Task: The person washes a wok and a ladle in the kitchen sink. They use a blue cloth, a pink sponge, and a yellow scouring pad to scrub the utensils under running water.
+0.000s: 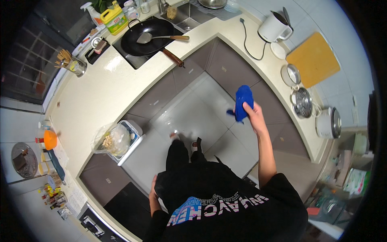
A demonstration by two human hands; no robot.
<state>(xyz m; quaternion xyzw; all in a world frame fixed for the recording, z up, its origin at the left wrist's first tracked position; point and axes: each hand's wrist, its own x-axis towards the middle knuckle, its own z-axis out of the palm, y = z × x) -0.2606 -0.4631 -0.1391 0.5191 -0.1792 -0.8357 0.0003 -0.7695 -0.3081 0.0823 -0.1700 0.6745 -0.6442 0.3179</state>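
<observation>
- The left hand [153, 194] was kept low at the hip; whether spread or closed could not be told.
- A blue cloth [243, 101] was pinched in the raised right hand [252, 109], above the floor [193, 117].
- By a loose pinch, the cloth might be dropped short of the desk [266, 66].

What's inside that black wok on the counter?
A metal spatula with a wooden handle lies in the black wok, its blade resting on the bottom. No food shows around it; what lies under the blade is covered.
</observation>
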